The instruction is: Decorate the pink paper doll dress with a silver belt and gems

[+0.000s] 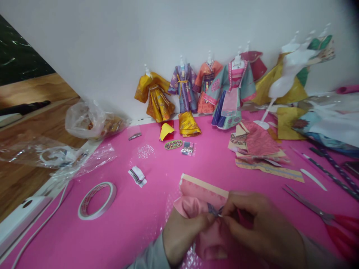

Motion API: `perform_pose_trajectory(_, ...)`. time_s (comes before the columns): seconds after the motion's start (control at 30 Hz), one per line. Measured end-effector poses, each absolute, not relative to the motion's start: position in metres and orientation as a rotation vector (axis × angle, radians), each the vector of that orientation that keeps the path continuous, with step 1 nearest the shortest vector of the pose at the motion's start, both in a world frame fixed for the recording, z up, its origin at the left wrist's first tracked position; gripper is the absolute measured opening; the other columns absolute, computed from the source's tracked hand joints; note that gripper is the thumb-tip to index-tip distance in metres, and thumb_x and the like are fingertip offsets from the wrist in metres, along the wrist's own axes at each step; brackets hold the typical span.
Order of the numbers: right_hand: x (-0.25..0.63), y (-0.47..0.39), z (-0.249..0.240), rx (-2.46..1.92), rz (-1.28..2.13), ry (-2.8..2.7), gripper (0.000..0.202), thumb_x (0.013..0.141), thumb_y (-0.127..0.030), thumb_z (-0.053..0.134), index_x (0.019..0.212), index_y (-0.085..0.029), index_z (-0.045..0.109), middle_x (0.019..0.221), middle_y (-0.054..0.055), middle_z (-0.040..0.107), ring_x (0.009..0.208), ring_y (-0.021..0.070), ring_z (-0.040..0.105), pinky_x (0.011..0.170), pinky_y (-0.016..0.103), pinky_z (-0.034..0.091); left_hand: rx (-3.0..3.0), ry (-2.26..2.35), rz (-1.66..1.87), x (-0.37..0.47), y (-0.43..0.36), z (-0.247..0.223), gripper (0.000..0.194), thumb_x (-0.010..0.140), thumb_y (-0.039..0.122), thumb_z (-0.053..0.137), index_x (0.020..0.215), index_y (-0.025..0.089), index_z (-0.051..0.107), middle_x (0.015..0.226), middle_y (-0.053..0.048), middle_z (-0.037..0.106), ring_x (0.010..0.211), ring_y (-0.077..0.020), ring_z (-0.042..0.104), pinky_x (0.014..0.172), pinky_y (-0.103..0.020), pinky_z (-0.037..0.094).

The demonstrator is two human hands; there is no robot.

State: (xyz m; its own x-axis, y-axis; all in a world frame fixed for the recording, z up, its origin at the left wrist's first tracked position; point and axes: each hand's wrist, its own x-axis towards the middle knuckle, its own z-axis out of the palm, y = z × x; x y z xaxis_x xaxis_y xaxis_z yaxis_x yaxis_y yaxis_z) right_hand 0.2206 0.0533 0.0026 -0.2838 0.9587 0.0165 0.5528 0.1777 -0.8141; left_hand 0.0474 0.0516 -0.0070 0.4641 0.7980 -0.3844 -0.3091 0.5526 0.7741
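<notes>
Left hand: the left hand [183,233] comes in from the bottom edge, its fingertips pinched on a small dark bow [214,210] at the front of the pink paper garment [200,203].
Right hand: the right hand [260,231] is curled, thumb and forefinger closed on the same bow from the other side; both hands meet at that spot.
Pink paper garment: lies on the pink worktop [134,220] near the bottom centre, partly under both hands, with a cream band along its top edge.
Plastic bag: a clear bag [89,121] sits at the worktop's left back corner by the wall, with orange and yellow scraps inside; what they are cannot be told.
Tape roll: the tape roll [97,200] lies flat, well left of the hands.
Scissors: the red-handled scissors [322,213] lie just right of the right hand.
Paper pile: patterned sheets [258,149] are stacked behind the hands to the right.
Dressed stands: small mannequins in paper robes [207,89] stand along the white wall.
</notes>
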Motion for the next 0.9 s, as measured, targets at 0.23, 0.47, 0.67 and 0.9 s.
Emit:
perform_pose_trajectory(0.23,0.222,0.056,0.005,-1.423,0.972,-1.911,0.013,0.07,-0.017,0.052,0.061,-0.022,0.06,0.058,-0.002,0.06,0.054,0.0129,0.053,0.051,0.025,0.037,0.68,0.807,0.855,0.044,0.054,-0.015,0.011,0.076,0.021,0.072,0.07,0.011,0.07,0.061,-0.001,0.063,0.054,-0.01,0.056,0.058,-0.023,0.047)
perform_pose_trajectory(0.47,0.224,0.058,0.004,-1.384,0.981,-1.884,0.015,0.067,-0.012,0.05,0.063,-0.021,0.06,0.059,-0.002,0.061,0.056,0.0125,0.056,0.053,0.024,0.039,0.694,0.82,0.886,0.044,0.055,-0.012,0.011,0.075,0.021,0.071,0.072,0.01,0.069,0.063,-0.003,0.066,0.059,-0.0119,0.059,0.062,-0.023,0.046)
perform_pose_trajectory(0.67,0.223,0.059,0.006,-1.375,0.833,-1.841,0.018,0.067,-0.014,0.048,0.061,-0.022,0.062,0.053,-0.004,0.057,0.047,0.0107,0.051,0.045,0.021,0.036,0.574,0.762,0.979,0.051,0.056,-0.003,0.005,0.071,0.016,0.071,0.074,0.012,0.071,0.069,-0.005,0.07,0.072,-0.0197,0.068,0.074,-0.03,0.051)
perform_pose_trajectory(0.9,0.225,0.061,0.007,-1.383,0.764,-1.85,0.017,0.067,-0.015,0.046,0.056,-0.021,0.057,0.051,-0.004,0.053,0.046,0.0094,0.046,0.044,0.021,0.033,0.49,0.776,1.006,0.051,0.057,-0.001,0.013,0.069,0.012,0.069,0.08,0.01,0.075,0.071,-0.009,0.074,0.075,-0.0251,0.071,0.075,-0.034,0.054)
